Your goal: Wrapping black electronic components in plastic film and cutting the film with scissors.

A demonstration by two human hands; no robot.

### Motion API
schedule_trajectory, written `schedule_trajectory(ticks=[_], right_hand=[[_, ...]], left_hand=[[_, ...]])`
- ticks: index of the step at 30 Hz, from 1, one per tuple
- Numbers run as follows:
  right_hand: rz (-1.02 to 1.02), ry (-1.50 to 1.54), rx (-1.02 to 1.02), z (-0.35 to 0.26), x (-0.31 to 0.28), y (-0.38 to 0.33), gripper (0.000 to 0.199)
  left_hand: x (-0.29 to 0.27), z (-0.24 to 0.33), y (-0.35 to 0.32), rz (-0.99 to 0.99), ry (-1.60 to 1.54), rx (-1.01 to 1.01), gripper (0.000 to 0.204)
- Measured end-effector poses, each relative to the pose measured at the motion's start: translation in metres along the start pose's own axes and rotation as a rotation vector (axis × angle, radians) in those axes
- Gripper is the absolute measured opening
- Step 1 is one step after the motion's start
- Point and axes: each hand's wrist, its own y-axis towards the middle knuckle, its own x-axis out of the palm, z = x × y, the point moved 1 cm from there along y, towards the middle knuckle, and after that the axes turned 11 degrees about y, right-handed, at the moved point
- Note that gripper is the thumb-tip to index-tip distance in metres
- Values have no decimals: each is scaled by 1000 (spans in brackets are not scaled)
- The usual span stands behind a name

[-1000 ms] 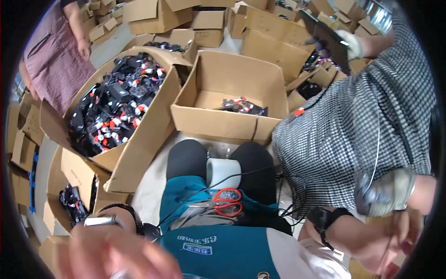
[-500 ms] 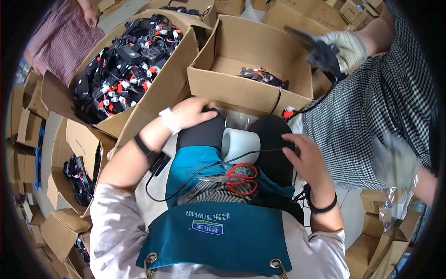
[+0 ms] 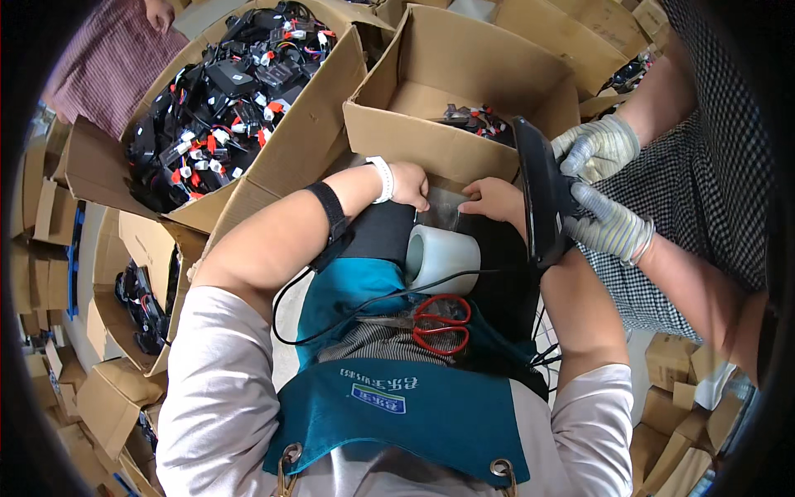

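Observation:
My left hand [image 3: 408,184] is closed over my knees, its fingertips pinched at one side of a clear plastic film [image 3: 440,214]. At the film's other side is my right hand [image 3: 495,201], thumb and fingers curled at its edge. A black flat device [image 3: 540,190], held by a co-worker's gloved hands, partly covers my right wrist. On my lap are a translucent white roll [image 3: 447,258], red-handled scissors [image 3: 441,325] and a black cable [image 3: 364,305]. The scissor blades are mostly hidden by the plastic and cloth around them.
An open carton [image 3: 431,137] ahead holds some wired parts [image 3: 479,122]. Left of it, a large carton [image 3: 286,137] is heaped with black devices [image 3: 232,83] and connectors. The co-worker's gloved hand [image 3: 609,149] is close on my right. Another person [image 3: 112,62] stands far left.
My hands have moved forward and together, from my thighs to the plastic film; the right has left the cable. The co-worker now holds the black device in both hands beside my right arm.

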Motion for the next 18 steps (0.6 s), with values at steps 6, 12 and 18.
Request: schedule_trajectory(ticks=[6,12,18], right_hand=[[-282,100,-43,-1,-3,22,53],[-463,336,-97,-18,4,38,57],[-546,690,-244,73,-30,-41,58]], left_hand=[[4,-8,-3,54,-27,75,19],[-1,-2,-6,79,-11,101,15],[-7,6,-23,133,-86,153,13]])
